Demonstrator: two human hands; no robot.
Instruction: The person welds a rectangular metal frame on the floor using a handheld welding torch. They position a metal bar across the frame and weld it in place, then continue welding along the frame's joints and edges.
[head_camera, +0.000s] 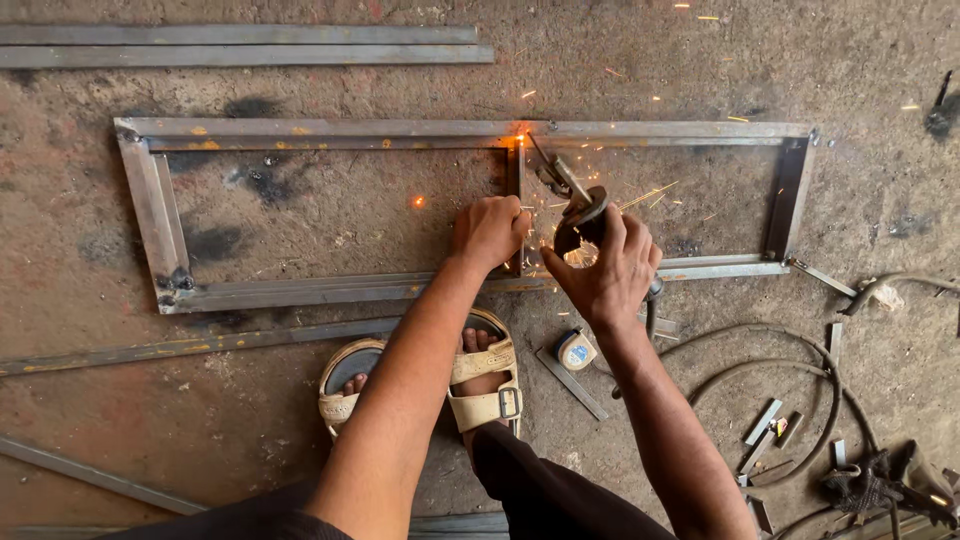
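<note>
Bare forearms nearest the camera, beige strapped sandals (480, 385) below them. Right hand (607, 270) fingers wrapped tight around a small dark angle grinder (580, 218); left hand (490, 230) curled shut on its side grip. Disc meets the rectangular grey steel frame (300, 290) lying flat on the concrete floor (300, 400), sparks at the centre bar's (514, 170) top joint. Step, likely: grinding a weld. Next calls for steady pressure along the seam. Round tape measure (575, 350) near the foot.

I see open floor inside the steel frame (300, 215) left of its middle bar (514, 200); cables (790, 385) and offcuts (765, 422) crowd the right
</note>
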